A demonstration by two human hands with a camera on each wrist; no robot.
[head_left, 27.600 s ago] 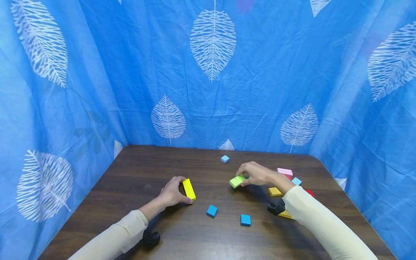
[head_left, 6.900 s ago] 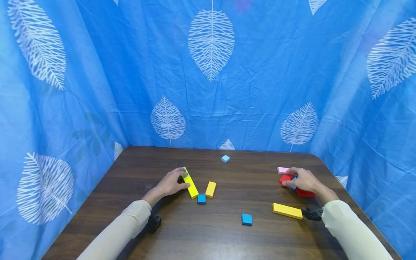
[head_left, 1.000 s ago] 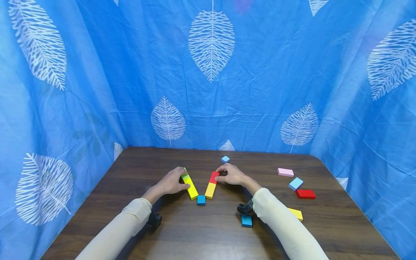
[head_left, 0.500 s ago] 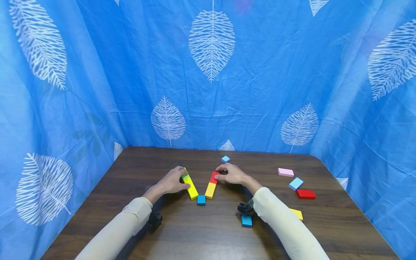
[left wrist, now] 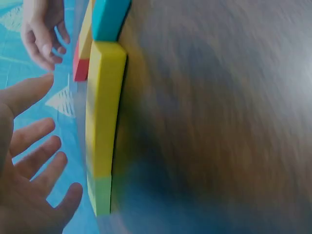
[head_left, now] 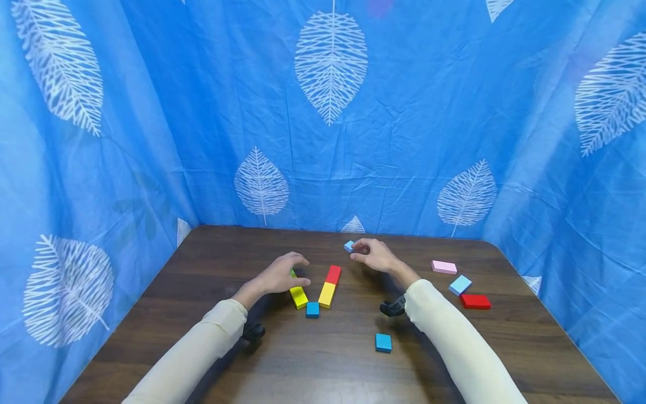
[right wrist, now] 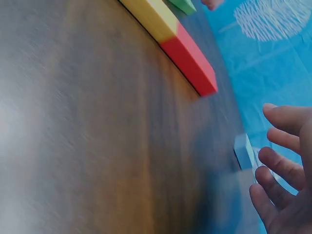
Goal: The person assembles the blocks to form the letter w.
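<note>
My left hand [head_left: 280, 273] hovers with spread fingers over a yellow block [head_left: 299, 298] and the light green block [left wrist: 101, 195] at its end. In the left wrist view its fingers stand apart from both. A small dark blue block [head_left: 313, 310] lies at the yellow block's near end. From there, an orange-yellow block [head_left: 327, 294] and a red block [head_left: 333, 274] run end to end away to the right, making a V shape. My right hand [head_left: 375, 255] is beside a small light blue block [head_left: 348, 246] at the back, fingers loosely bent, holding nothing.
Another blue block [head_left: 383, 342] lies near the front of the dark wooden table [head_left: 323, 370]. To the right are a pink block [head_left: 444, 267], a light blue block [head_left: 460, 285] and a red block [head_left: 475, 301]. A blue leaf-patterned curtain [head_left: 393, 140] surrounds the table's back and sides.
My right hand has left the red block and moved back and right to the small light blue block. My left hand has let go of the yellow and green blocks and risen slightly rightward.
</note>
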